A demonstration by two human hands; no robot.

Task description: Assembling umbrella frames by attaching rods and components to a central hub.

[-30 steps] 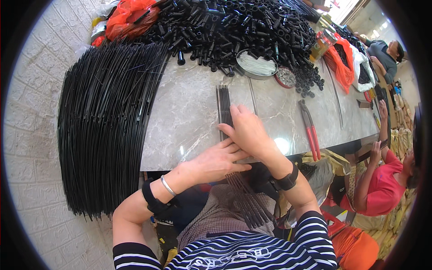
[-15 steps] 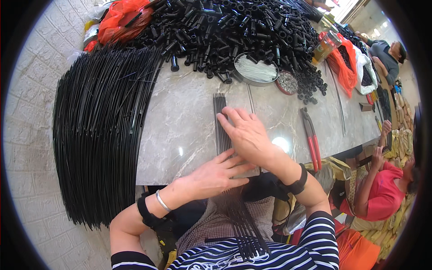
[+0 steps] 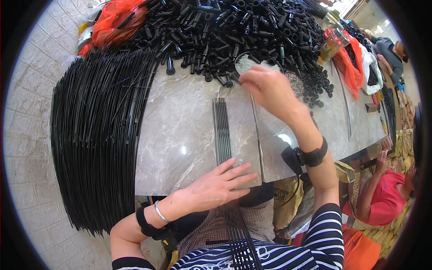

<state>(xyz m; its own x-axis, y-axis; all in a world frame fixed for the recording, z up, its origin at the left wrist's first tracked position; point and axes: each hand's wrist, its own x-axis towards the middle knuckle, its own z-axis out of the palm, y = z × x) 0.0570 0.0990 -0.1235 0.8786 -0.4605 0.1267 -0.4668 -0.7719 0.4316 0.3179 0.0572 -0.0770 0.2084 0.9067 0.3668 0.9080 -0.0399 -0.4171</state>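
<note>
A row of thin black rods (image 3: 222,130) lies side by side on the stone-patterned table and runs back over its front edge to my lap. My left hand (image 3: 219,183) rests across these rods near that edge, fingers stretched out and spread. In front of the round metal tin (image 3: 243,67) of thin white pins, my right hand (image 3: 272,92) is raised above the table. Its fingers are bent and pressed together; whatever they hold, if anything, does not show. Behind it, partly covered, is a small dish (image 3: 295,84) of tiny silvery pieces.
A large heap of black tubular parts (image 3: 216,31) covers the table's far side. Long black rods (image 3: 96,144) are piled at the left. Red bags (image 3: 118,20), a jar (image 3: 333,45) and a white bag (image 3: 370,72) stand around. Two people (image 3: 382,198) are at the right.
My right hand has lifted off the rods and moved away from me, up to the tin of white pins. My left hand has stayed on the rods.
</note>
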